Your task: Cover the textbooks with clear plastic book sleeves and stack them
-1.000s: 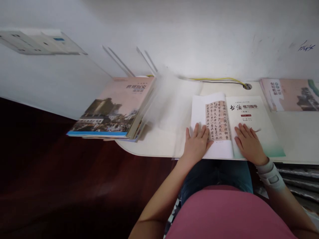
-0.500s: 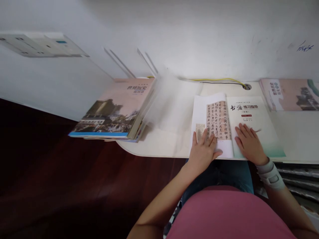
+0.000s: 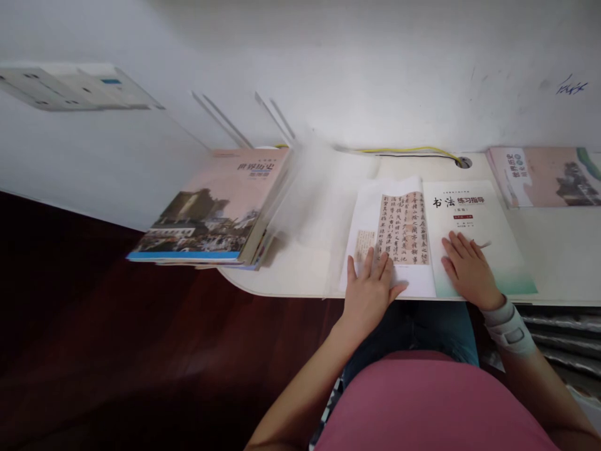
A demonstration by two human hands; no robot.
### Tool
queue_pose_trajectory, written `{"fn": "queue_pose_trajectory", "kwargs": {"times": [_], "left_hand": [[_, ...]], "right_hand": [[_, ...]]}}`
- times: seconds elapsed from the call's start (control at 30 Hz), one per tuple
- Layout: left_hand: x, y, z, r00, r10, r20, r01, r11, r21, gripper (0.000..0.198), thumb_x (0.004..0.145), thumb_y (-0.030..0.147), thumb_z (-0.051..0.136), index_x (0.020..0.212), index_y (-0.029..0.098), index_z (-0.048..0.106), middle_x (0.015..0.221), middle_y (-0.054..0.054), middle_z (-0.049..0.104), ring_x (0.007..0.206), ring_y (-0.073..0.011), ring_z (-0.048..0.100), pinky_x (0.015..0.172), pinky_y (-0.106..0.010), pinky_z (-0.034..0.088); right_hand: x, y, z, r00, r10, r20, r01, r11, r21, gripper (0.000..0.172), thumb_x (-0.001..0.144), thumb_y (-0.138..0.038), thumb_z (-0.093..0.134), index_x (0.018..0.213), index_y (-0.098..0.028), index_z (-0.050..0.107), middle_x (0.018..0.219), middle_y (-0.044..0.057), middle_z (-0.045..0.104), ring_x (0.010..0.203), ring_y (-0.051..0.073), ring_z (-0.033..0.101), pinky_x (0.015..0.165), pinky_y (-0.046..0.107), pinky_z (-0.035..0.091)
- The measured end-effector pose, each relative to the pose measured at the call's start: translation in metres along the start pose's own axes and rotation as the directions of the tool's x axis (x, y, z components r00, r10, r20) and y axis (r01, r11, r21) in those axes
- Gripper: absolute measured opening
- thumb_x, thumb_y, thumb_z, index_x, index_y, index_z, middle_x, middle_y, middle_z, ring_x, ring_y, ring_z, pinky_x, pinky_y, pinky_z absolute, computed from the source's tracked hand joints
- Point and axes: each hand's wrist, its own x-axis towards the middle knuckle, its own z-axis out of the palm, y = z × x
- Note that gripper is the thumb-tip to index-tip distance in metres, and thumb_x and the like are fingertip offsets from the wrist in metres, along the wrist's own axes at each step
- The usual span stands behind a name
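A calligraphy workbook [image 3: 474, 250] lies open on the white desk at its title page, which shades to green at the bottom. Its left leaf carries a brownish print of handwritten characters. My left hand [image 3: 370, 288] presses on the lower part of that left leaf, fingers spread. Flat on the title page rests my right hand [image 3: 472, 269], its fingers stretched out and a grey band around the wrist. Neither hand grasps anything. A translucent sheet or cover [image 3: 319, 207] stands left of the workbook, blurred, so I cannot tell exactly what it is.
A stack of books topped by a pink world history book [image 3: 225, 207] sits at the desk's left end. Another pink history book [image 3: 554, 177] lies at the right. A yellow cable [image 3: 408, 149] runs along the wall to a hole. The desk's edge [image 3: 277, 295] curves at left.
My left hand has slid a little to the left, and the left leaf now lies flatter and wider beneath it. My right hand has stayed in place.
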Motion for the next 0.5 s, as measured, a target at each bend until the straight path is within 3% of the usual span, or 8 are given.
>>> {"fn": "queue_pose_trajectory", "kwargs": {"times": [0.33, 0.5], "left_hand": [[-0.0044, 0.0005, -0.0037, 0.996, 0.080, 0.030, -0.080, 0.997, -0.004, 0.053, 0.093, 0.052, 0.038, 0.124, 0.016, 0.059, 0.136, -0.011, 0.054, 0.136, -0.0324, 0.037, 0.111, -0.061, 0.025], [-0.0097, -0.0081, -0.0050, 1.000, -0.012, 0.016, 0.011, 0.999, 0.049, 0.050, 0.093, 0.048, 0.039, 0.125, 0.016, 0.059, 0.140, -0.013, 0.050, 0.136, -0.0361, 0.034, 0.110, -0.065, 0.022]], "right_hand": [[-0.0003, -0.0003, 0.0018, 1.000, 0.002, 0.002, -0.002, 1.000, -0.012, 0.045, 0.096, -0.030, 0.033, 0.134, -0.011, 0.049, 0.144, 0.015, 0.046, 0.133, 0.028, 0.041, 0.107, 0.046, 0.034], [-0.0005, 0.0006, 0.0023, 1.000, 0.004, 0.012, -0.004, 1.000, -0.018, 0.046, 0.096, -0.031, 0.033, 0.134, -0.010, 0.049, 0.145, 0.015, 0.045, 0.134, 0.028, 0.040, 0.108, 0.046, 0.033]]}}
